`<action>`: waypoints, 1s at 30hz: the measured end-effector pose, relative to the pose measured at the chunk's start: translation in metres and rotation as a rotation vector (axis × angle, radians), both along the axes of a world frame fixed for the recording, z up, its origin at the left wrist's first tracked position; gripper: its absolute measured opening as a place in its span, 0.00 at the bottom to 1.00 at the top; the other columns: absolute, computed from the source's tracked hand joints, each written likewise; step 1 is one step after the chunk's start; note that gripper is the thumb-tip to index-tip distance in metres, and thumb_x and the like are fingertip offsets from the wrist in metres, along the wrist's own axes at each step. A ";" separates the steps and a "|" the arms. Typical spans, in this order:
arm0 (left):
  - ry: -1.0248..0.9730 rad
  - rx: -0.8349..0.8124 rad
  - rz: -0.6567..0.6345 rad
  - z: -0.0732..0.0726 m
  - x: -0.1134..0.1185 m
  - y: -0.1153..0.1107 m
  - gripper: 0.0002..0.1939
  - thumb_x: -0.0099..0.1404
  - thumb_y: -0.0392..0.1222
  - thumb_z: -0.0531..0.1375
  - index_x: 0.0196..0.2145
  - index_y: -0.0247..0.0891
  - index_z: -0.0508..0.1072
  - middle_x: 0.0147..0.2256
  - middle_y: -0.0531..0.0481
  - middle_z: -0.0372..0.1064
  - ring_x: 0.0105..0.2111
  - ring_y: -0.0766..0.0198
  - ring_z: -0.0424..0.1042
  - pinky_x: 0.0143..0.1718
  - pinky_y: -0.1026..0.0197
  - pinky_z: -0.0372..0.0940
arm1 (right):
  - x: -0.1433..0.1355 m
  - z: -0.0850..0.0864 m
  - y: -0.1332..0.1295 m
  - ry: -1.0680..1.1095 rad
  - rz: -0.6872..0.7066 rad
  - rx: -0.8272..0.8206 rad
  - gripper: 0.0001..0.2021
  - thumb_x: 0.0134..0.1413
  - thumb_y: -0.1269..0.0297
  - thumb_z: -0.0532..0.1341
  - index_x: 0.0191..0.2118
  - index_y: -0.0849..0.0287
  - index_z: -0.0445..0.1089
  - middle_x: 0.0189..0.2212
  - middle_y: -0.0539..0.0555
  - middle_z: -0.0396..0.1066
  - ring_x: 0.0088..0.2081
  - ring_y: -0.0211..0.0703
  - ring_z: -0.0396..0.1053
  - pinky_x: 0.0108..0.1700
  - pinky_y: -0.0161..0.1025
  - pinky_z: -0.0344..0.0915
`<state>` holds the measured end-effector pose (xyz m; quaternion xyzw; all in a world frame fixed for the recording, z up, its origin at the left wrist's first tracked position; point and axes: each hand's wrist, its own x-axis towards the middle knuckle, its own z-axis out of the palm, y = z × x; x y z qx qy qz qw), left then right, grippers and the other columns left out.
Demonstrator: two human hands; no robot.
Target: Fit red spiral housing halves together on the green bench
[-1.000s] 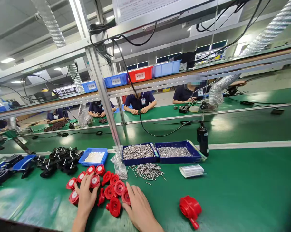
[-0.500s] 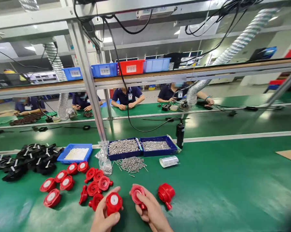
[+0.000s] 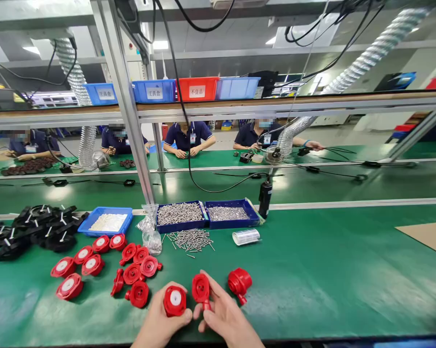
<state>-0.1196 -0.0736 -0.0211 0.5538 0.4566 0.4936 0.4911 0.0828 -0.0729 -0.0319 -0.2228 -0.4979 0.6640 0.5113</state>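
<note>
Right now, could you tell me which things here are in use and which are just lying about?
In hand:
left hand holding red disc with white centre
right hand holding red housing part

Lying about:
black parts pile
trays of screws
loose screws
plastic bag

Two bare hands [image 3: 203, 316], ungloved, no sleeves at the wrists

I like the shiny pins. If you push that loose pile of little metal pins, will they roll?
Probably yes: the pins look thin, round and smooth, lying loose on the flat green table. They likely scatter easily. Each seems light and stiff.
</note>
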 end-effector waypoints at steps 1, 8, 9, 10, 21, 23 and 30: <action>0.066 0.033 -0.016 0.001 -0.001 0.000 0.18 0.56 0.47 0.72 0.37 0.38 0.70 0.32 0.53 0.68 0.31 0.65 0.65 0.34 0.63 0.63 | 0.003 0.002 -0.003 -0.128 -0.036 0.041 0.42 0.64 0.50 0.69 0.74 0.55 0.50 0.44 0.58 0.72 0.40 0.48 0.73 0.40 0.42 0.72; 0.391 0.139 -0.007 0.000 0.004 0.001 0.11 0.60 0.35 0.61 0.28 0.42 0.60 0.24 0.59 0.61 0.25 0.68 0.55 0.28 0.64 0.53 | 0.014 0.023 -0.007 -0.866 -0.188 0.725 0.34 0.61 0.73 0.64 0.71 0.49 0.58 0.62 0.60 0.65 0.54 0.54 0.71 0.57 0.44 0.72; 0.397 0.136 -0.007 -0.001 0.005 0.001 0.11 0.60 0.34 0.61 0.28 0.42 0.59 0.24 0.59 0.61 0.25 0.68 0.54 0.28 0.64 0.53 | 0.012 0.023 -0.006 -0.881 -0.169 0.814 0.35 0.62 0.74 0.63 0.72 0.49 0.57 0.64 0.61 0.63 0.57 0.56 0.70 0.59 0.45 0.71; 0.400 0.131 -0.006 -0.001 0.006 0.001 0.11 0.59 0.33 0.60 0.28 0.42 0.59 0.24 0.59 0.61 0.25 0.68 0.54 0.28 0.63 0.52 | 0.010 0.023 -0.005 -0.882 -0.161 0.869 0.34 0.64 0.74 0.62 0.72 0.50 0.56 0.65 0.62 0.62 0.59 0.57 0.69 0.60 0.45 0.70; 0.460 0.138 -0.006 0.010 0.008 -0.005 0.13 0.52 0.30 0.59 0.27 0.42 0.56 0.23 0.61 0.58 0.26 0.68 0.51 0.27 0.63 0.48 | 0.002 0.026 -0.001 -0.841 -0.189 0.979 0.28 0.61 0.71 0.70 0.65 0.53 0.64 0.58 0.61 0.69 0.48 0.55 0.71 0.49 0.46 0.73; 0.451 0.124 -0.012 0.013 0.008 -0.008 0.13 0.52 0.30 0.60 0.27 0.42 0.57 0.23 0.60 0.61 0.26 0.68 0.54 0.27 0.63 0.49 | 0.003 0.026 0.000 -0.842 -0.187 1.017 0.23 0.68 0.64 0.66 0.65 0.55 0.64 0.60 0.63 0.68 0.49 0.56 0.72 0.51 0.49 0.73; 0.428 0.071 0.034 0.001 0.012 -0.011 0.08 0.60 0.35 0.60 0.27 0.41 0.62 0.24 0.54 0.67 0.25 0.66 0.57 0.28 0.62 0.53 | -0.011 0.002 -0.002 -0.679 -0.344 1.126 0.25 0.76 0.45 0.57 0.65 0.58 0.63 0.56 0.69 0.74 0.48 0.61 0.77 0.48 0.53 0.76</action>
